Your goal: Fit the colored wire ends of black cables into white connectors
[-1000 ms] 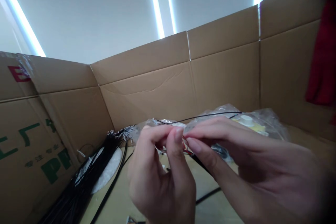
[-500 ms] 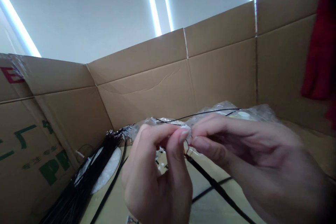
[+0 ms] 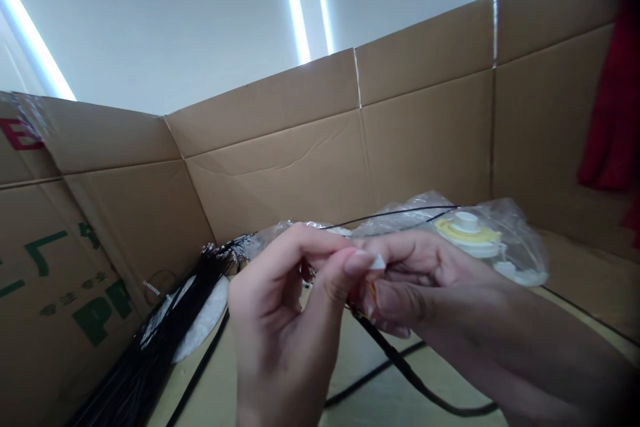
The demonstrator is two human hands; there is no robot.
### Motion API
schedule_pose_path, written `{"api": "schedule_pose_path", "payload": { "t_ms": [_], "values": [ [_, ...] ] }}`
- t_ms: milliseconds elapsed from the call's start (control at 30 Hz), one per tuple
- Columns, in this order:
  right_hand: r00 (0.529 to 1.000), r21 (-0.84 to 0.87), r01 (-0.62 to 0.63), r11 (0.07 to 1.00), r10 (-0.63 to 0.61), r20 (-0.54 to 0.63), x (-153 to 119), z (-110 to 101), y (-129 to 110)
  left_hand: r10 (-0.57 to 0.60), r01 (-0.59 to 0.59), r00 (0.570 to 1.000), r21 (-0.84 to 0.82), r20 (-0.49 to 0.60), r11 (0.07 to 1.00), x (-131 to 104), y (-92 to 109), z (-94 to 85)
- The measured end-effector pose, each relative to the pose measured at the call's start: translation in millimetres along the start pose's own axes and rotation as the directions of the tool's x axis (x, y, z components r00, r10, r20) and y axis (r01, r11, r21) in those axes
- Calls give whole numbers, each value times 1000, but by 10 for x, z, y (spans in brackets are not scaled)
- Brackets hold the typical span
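Between thumb and forefinger, my left hand (image 3: pixel 300 307) pinches a small white connector (image 3: pixel 379 263). My right hand (image 3: pixel 425 287) is closed just to its right, gripping thin orange wires (image 3: pixel 372 290) close against the connector. From beneath the fingers the wires run into a black cable (image 3: pixel 395 355), which slopes down to the right below my right hand. The fingertips hide most of the connector and the wire ends, so I cannot tell whether any wire sits inside it.
At the left lies a thick bundle of black cables (image 3: pixel 145 347) on a white round sheet (image 3: pixel 213 313). Clear plastic bags (image 3: pixel 520 233) and a yellow and white round container (image 3: pixel 470 230) stand at the back right. Cardboard walls (image 3: pixel 270 160) enclose the table (image 3: pixel 370 407). Red cloth (image 3: pixel 607 120) hangs at the right.
My right hand has turned and its fingers have closed in on the wires beside the connector. The connector has shifted slightly right and down. More of the yellow and white container shows.
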State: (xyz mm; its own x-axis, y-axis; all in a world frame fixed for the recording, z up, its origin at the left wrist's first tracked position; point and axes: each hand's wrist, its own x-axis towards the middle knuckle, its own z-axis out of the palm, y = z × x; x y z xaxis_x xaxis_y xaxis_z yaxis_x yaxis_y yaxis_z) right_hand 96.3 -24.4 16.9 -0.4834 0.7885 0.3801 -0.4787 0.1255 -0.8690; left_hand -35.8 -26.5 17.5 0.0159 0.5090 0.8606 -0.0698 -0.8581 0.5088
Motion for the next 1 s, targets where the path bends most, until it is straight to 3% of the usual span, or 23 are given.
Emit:
{"api": "schedule_pose_path", "payload": {
  "t_ms": [200, 300, 800, 900, 1000],
  "values": [
    [999, 30, -8, 1000, 7, 34, 37, 47, -32, -232, 239, 970, -133, 67, 962, -5, -6, -46],
    [998, 60, -33, 998, 30, 54, 54, 55, -16, -285, 296, 955, -173, 83, 939, 3, 3, -62],
    [993, 102, -93, 990, 85, 80, 59, 24, 34, -360, 374, 927, -211, 103, 903, -9, 20, -67],
    [991, 123, -71, 990, 57, 119, 88, 8, 52, -356, 372, 928, -215, 109, 903, -6, 18, -79],
    [998, 73, 6, 997, -10, 59, 93, 19, 58, -348, 360, 933, -203, 92, 911, -5, 19, -77]
  ]
}}
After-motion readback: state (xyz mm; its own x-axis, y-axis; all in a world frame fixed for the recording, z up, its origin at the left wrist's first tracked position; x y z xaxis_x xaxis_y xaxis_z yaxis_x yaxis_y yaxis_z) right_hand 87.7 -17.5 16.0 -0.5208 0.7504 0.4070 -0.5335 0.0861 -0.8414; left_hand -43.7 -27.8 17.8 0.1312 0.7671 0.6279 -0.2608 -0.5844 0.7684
